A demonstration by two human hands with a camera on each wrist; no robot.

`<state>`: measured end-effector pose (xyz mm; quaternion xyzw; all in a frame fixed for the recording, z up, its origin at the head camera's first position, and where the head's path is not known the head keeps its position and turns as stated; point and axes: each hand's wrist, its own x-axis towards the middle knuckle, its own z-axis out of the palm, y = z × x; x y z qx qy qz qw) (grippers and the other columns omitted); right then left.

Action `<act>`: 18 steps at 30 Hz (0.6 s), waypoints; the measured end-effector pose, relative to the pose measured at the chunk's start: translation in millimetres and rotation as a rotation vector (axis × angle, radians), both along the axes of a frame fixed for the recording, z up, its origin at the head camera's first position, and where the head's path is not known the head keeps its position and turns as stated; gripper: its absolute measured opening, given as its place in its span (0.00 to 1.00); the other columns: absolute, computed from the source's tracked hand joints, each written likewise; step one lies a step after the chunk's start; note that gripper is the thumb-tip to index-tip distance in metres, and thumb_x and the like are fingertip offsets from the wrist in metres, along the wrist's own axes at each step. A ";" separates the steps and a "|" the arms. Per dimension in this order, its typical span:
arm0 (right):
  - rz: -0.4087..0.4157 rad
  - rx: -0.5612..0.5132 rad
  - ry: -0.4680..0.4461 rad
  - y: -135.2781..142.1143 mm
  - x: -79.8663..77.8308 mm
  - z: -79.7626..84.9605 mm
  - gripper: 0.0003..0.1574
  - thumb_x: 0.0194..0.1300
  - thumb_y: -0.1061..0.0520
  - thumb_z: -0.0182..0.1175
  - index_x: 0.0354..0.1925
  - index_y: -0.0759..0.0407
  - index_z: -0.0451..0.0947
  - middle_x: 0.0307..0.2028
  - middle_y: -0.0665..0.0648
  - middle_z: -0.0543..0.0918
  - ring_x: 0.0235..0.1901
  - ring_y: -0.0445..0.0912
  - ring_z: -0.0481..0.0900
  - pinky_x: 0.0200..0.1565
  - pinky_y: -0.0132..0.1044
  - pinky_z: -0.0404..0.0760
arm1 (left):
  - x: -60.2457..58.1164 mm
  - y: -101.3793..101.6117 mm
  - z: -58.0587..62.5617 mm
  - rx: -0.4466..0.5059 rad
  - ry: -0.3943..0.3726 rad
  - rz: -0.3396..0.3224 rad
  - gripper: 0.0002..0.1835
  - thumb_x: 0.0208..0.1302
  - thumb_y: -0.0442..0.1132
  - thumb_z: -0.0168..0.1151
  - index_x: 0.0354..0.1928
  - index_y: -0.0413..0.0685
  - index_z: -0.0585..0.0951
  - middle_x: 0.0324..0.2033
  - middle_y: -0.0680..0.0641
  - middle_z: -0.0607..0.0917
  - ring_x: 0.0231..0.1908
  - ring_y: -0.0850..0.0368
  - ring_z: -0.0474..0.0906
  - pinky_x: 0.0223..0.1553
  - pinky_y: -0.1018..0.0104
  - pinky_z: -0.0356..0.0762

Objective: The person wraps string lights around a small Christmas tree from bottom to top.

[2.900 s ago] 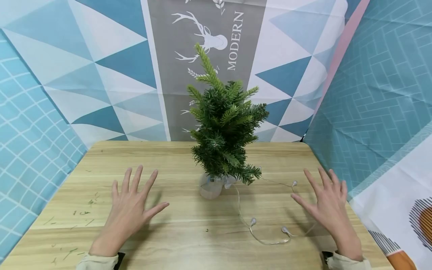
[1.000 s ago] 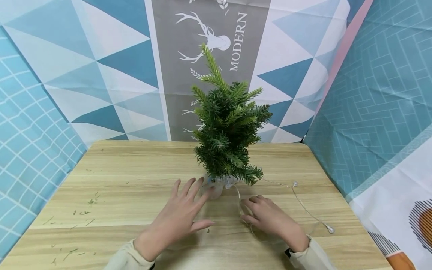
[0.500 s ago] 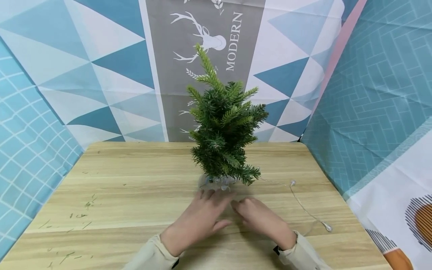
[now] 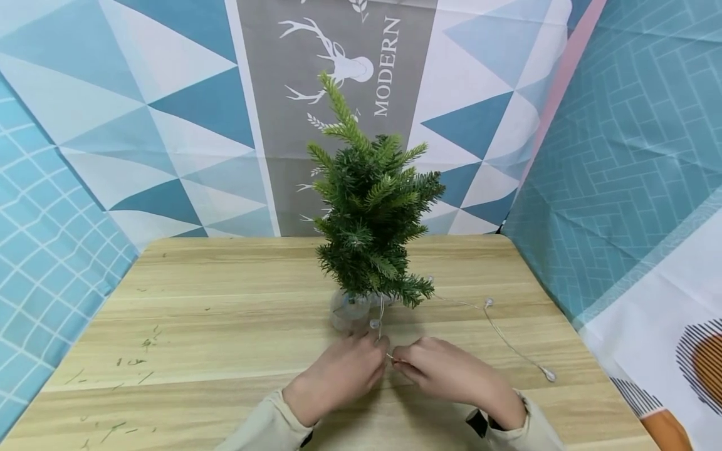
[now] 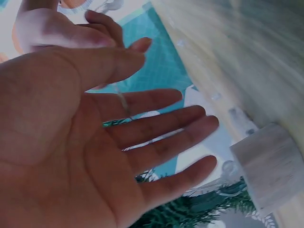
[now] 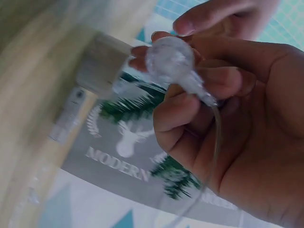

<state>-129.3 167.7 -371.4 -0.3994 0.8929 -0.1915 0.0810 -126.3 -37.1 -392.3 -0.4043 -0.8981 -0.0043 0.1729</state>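
Spread earlier, the right hand grips string lights.

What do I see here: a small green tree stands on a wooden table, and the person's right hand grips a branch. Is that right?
Not quite: the right wrist view shows the right hand gripping a light string, not a branch. The tree does stand on the table.

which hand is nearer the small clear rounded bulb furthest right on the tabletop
Right. The right hand is left of the bulb; the left hand is farther left.
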 end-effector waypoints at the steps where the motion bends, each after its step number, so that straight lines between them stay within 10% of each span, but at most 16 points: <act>1: -0.012 -0.004 -0.013 1.6 1.5 3.8 0.15 0.73 0.58 0.56 0.27 0.46 0.72 0.16 0.38 0.64 0.15 0.29 0.60 0.18 0.24 0.66 | 0.2 -0.4 2.3 0.008 -0.010 -0.010 0.06 0.65 0.43 0.64 0.34 0.49 0.79 0.29 0.53 0.80 0.28 0.62 0.75 0.27 0.71 0.77; 15: -0.125 -0.096 0.108 32.5 -2.2 34.1 0.25 0.76 0.50 0.54 0.20 0.43 0.63 0.18 0.39 0.60 0.19 0.31 0.59 0.25 0.28 0.70 | 2.1 -2.6 29.6 0.123 0.010 -0.052 0.08 0.72 0.43 0.58 0.34 0.51 0.81 0.28 0.54 0.81 0.24 0.63 0.74 0.22 0.73 0.73; 18: -0.144 -0.149 0.123 36.3 0.5 38.6 0.26 0.77 0.48 0.53 0.19 0.43 0.62 0.16 0.38 0.58 0.17 0.31 0.57 0.23 0.27 0.68 | -2.0 0.0 27.2 0.149 0.079 -0.068 0.06 0.72 0.40 0.56 0.44 0.49 0.80 0.39 0.51 0.84 0.36 0.59 0.80 0.36 0.70 0.80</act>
